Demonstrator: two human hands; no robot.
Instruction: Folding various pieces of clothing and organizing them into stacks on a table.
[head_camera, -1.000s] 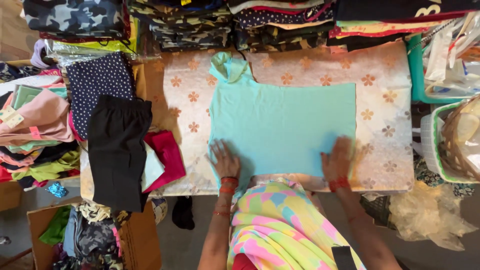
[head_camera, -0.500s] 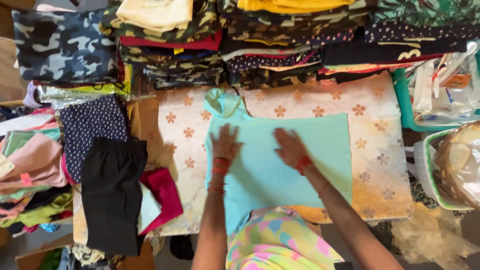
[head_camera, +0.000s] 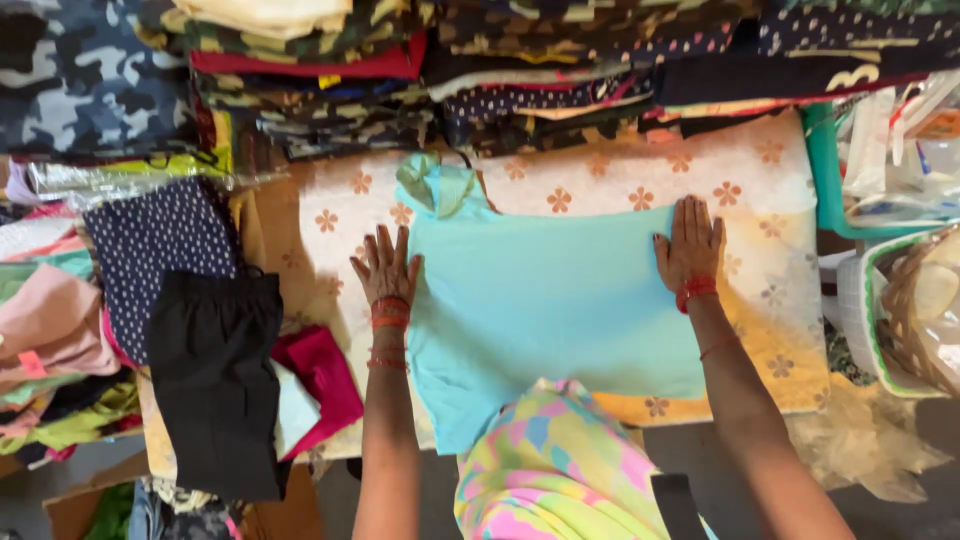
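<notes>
Your bright patterned clothing hides the near edge of the flat light-blue cotton garment (head_camera: 545, 300), which lies spread on the cream flower-printed cloth (head_camera: 750, 180) covering the tabletop. Your left hand (head_camera: 388, 268) rests palm-down at its left edge, fingers fanned apart, seemingly half on the cloth. Your right hand (head_camera: 688, 245) lies flat at the right edge, fingers nearly together, both arms stretched forward.

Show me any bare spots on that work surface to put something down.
Free: floral cloth between the turquoise garment and the folded stacks, plus its strip beyond the right hand. Crowded: left of the left hand, with black garment and clothes piles.
</notes>
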